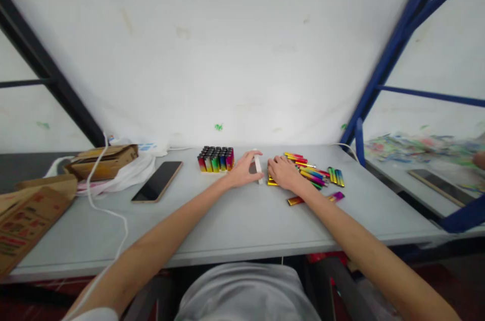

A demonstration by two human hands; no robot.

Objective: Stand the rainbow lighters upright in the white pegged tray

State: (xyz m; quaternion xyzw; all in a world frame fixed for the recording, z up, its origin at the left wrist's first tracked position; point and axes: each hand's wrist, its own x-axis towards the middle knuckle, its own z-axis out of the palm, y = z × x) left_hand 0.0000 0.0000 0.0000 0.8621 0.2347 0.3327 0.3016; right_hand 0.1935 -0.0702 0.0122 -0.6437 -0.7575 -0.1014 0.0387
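Hold the white tray steady in the left hand, which pinches it by its ends; just right of it the right hand lies over loose lighters, pinching or not I cannot tell, so press lightly; a grey table spreads under the tray, a marked wall behind

Creased light-grey top, white sleeve edge at the bare left forearm

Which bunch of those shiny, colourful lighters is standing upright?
The black-topped bunch, packed in rows just left of the left hand; the loose pile by the right hand lies down instead.
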